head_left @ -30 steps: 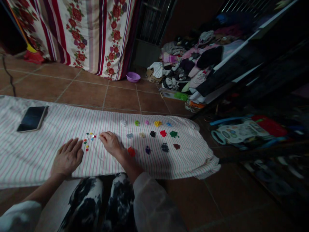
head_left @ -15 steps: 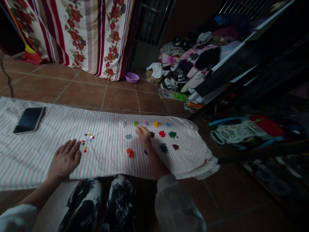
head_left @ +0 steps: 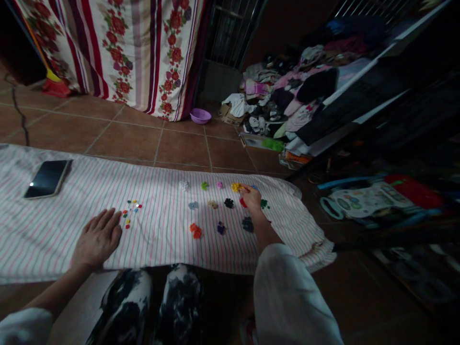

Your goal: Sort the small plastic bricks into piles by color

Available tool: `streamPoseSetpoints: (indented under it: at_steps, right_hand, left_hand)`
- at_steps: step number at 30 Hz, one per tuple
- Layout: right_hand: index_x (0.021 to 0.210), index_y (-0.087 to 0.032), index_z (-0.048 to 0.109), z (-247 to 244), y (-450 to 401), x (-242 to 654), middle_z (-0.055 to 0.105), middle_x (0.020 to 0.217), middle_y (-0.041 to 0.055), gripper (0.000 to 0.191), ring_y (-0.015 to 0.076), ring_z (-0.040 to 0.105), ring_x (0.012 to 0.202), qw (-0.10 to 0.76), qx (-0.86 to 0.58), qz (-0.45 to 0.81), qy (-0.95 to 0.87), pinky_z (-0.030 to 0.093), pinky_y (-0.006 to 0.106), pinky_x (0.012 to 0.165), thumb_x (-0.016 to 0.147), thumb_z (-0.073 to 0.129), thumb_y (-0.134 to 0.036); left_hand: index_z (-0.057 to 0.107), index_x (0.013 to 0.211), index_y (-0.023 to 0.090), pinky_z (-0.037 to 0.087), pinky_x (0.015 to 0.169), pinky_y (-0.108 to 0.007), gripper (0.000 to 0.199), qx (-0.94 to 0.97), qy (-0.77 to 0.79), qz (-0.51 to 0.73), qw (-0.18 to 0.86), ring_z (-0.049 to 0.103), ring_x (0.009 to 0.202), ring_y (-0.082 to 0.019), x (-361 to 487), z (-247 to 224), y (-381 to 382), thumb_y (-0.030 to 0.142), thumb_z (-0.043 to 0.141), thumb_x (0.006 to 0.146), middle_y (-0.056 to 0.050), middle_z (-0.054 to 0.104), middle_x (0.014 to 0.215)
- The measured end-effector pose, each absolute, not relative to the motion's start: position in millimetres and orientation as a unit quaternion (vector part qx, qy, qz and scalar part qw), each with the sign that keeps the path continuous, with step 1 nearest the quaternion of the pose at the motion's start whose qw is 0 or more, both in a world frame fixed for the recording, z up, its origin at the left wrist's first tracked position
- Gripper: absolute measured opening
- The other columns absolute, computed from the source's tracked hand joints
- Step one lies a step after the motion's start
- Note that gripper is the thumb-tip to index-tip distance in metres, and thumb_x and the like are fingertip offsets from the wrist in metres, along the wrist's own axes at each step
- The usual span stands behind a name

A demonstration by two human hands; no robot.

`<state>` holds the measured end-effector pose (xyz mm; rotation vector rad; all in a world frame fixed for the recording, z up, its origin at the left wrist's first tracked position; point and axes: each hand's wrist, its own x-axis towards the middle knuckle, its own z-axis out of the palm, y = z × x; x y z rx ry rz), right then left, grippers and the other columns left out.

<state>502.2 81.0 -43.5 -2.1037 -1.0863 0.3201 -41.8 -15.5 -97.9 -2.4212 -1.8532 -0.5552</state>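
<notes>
My left hand lies flat on the striped cloth, fingers stretched out. Just beyond its fingertips is a loose scatter of small mixed-colour pieces. My right hand reaches to the right side, thumb and fingers pinched together at the edge of a yellow pile; anything between them is too small to make out. Under and beside that hand, a red pile and a green pile are partly covered. Nearby are black, beige, pink, lime green, orange and purple piles.
A phone lies at the left of the cloth. White and grey-blue piles sit mid-cloth. Beyond are a purple basin, a floral curtain and heaped clothes.
My right hand has moved right, from beside the lime green pile to the yellow one, uncovering the beige, black and purple piles. My left hand stays flat. The view has shifted slightly.
</notes>
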Motion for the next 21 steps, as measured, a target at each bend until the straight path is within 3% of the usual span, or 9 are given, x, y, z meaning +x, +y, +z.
streamPoseSetpoints:
  at_steps: [9, 21]
  right_hand:
    - [0.103, -0.014, 0.078, -49.5, 98.8, 512.9, 0.079, 0.102, 0.0139, 0.033, 0.0224, 0.074, 0.097, 0.314, -0.839, 0.145, -0.42, 0.053, 0.03, 0.092, 0.078, 0.058, -0.017]
    - [0.111, -0.013, 0.077, -61.0, 105.2, 521.3, 0.079, 0.103, 0.0142, 0.037, 0.0204, 0.074, 0.09, 0.28, -0.842, 0.134, -0.441, 0.055, 0.028, 0.082, 0.083, 0.054, -0.017]
  left_hand:
    - [0.059, 0.131, 0.02, 0.041, 0.115, -0.054, 0.05, -0.776, -0.604, -0.175, 0.053, 0.051, 0.14, -0.033, -38.4, -98.1, -15.0, 0.038, 0.034, 0.092, -0.015, 0.065, 0.138]
    - [0.059, 0.13, 0.015, 0.041, 0.113, -0.054, 0.051, -0.776, -0.602, -0.18, 0.05, 0.051, 0.139, -0.035, -36.5, -93.6, -16.1, 0.038, 0.031, 0.094, -0.018, 0.063, 0.14]
